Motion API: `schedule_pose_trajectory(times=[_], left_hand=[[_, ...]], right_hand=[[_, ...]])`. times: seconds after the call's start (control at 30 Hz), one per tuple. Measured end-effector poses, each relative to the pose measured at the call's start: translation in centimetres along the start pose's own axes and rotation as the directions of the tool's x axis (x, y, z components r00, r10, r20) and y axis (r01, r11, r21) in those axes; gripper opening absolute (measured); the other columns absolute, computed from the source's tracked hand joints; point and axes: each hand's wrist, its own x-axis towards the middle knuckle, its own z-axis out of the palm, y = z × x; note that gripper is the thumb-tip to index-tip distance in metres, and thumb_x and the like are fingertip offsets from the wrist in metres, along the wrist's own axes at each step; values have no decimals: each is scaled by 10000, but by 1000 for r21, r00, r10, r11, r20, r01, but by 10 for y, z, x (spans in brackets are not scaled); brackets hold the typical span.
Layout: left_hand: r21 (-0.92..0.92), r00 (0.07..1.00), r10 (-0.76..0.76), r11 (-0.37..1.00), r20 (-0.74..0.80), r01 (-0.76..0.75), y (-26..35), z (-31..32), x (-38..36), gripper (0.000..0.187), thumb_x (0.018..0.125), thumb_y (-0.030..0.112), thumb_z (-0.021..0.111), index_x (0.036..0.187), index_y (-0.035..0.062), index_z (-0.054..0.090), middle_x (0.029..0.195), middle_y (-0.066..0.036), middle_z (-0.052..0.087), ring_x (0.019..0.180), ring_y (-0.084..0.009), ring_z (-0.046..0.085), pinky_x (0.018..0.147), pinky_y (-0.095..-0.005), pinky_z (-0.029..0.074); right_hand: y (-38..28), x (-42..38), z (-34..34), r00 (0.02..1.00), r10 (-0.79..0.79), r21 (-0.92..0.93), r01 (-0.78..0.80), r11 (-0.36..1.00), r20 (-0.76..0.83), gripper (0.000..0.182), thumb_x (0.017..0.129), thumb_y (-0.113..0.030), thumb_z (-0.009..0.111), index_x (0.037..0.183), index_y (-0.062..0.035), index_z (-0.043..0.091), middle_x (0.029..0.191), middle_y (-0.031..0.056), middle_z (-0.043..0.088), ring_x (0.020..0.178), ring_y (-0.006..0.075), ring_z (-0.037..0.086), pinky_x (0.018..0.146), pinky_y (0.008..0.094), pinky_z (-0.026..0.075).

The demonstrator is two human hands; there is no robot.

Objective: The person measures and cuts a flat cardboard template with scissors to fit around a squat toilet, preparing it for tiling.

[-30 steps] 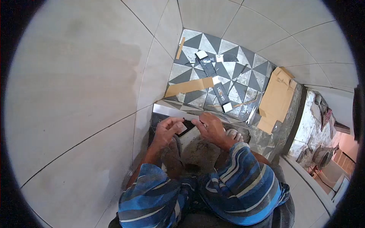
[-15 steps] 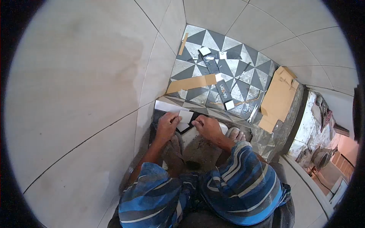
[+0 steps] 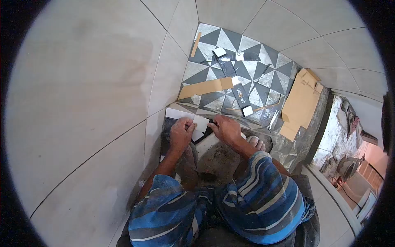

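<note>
— Tiled walls close in on three sides, pale and large on the left wall (image 3: 82, 82), and I look down into a corner where a patterned floor (image 3: 247, 70) of grey and white triangles runs away from me. What do you make of the hands?

— From my seat, the left hand (image 3: 180, 133) and the right hand (image 3: 225, 128) meet over a small white tile piece (image 3: 200, 123), near the foot of the left wall, just where the patterned floor ends and bare mortar (image 3: 222, 156) begins. Both hands pinch it, left fingers on its left edge, right fingertips on its right.

— Risks?

— I judge the piece could sit crooked against the white strip (image 3: 177, 114) beside it if one hand presses harder. A thin offcut held by its edges may also snap or slip.

— Anything underfoot?

— Cardboard strips (image 3: 205, 87) and black wrappers (image 3: 242, 99) lie on the far floor, and a folded carton (image 3: 300, 103) leans at right; well apart from the hands, though a shifted foot (image 3: 256, 143) could drag grit onto the bed.
</note>
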Motion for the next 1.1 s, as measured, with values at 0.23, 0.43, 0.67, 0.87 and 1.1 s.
schedule_pose_trajectory(times=[0.23,0.43,0.67,0.87,1.1], left_hand=[[56,998,44,998,-38,-42,2,2,0,181,853,145,787,924,29,667,829,-119,685,720,-261,694,684,-402,556],[64,997,67,996,-44,-64,-2,5,1,185,854,151,786,916,31,659,823,-123,679,715,-270,689,685,-407,555],[120,998,59,991,0,-58,-3,5,-1,185,865,151,768,964,36,663,885,-142,663,775,-309,683,710,-422,554],[211,994,110,971,18,-111,4,5,-3,198,915,193,709,1045,45,687,1010,-164,650,876,-369,688,770,-478,560],[237,984,176,955,28,-178,6,4,-3,244,931,198,683,1140,72,686,1067,-160,642,902,-379,689,780,-472,568]], right_hand=[[6,8,8,999,-34,9,34,999,-18,311,988,-391,584,1080,-96,613,1055,161,701,1000,384,683,819,521,546],[9,9,11,996,-72,39,74,997,-56,303,987,-380,582,1096,-109,661,1075,138,706,995,365,686,842,499,553],[19,12,29,962,-177,40,190,981,-209,261,973,-352,592,1031,-114,681,1037,121,701,952,347,690,796,478,566],[16,12,28,950,-198,-33,196,980,-240,203,934,-277,683,1075,-138,728,956,88,719,854,331,708,715,453,573],[18,11,28,951,-207,31,220,975,-229,215,943,-290,624,995,-91,684,968,140,691,903,361,689,765,490,566]])
